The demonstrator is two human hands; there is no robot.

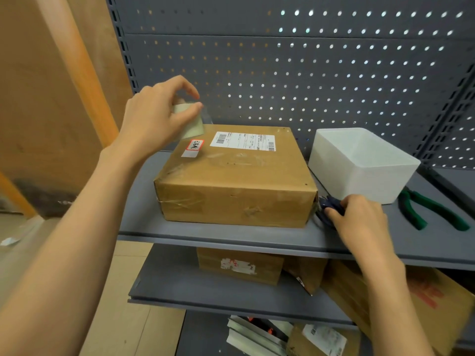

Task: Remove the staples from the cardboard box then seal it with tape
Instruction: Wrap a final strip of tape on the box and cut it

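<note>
**Tape in left hand, right hand on the dark tool beside the box**

Grey metal shelving with a perforated back panel; everything sits on the upper shelf (144,224), matte painted steel.

Cardboard box (235,176) at centre frame, flat and squat, long axis running left-right along the shelf. Kraft surface, scuffed, old clear tape on the top and the front left corner, white shipping label (243,141) and a small red-bordered sticker (194,145) on the lid. No staples that I can make out from here.

Left hand (154,116), upper left of the box, raised just above its back-left corner, pinching a tape roll (190,122) between thumb and fingers — pale, translucent, a clear strip seems to trail off it.

Right hand (357,217) lower right, fingers curled over a dark blue tool (327,208) lying just beside the box's right front corner. Likely scissors; can't tell for sure.

Key relation: box lies between both hands, the tape nearer the lid, so any strip would run from the left end.

Also right: white plastic bin (365,163), smooth and translucent; green-handled pliers (431,210).
</note>
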